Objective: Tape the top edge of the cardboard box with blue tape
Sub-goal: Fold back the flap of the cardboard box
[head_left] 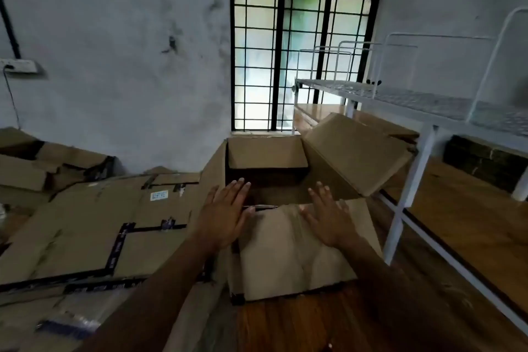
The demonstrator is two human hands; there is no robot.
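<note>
I count one open cardboard box [267,157] in front of me, with four flaps showing: one far flap [267,153], one on the left [214,168], one on the right [357,154] and one near flap [297,248]. Two hands are in view, a left hand [224,216] and a right hand [328,216]. To the left I see one heap of flattened cardboard [94,223]; how many sheets it holds I cannot tell. There is one barred window [303,57], one white metal bunk frame [414,100] and one switch plate [18,65] on the wall.

Barred window [304,57] in stained wall [128,51].
</note>
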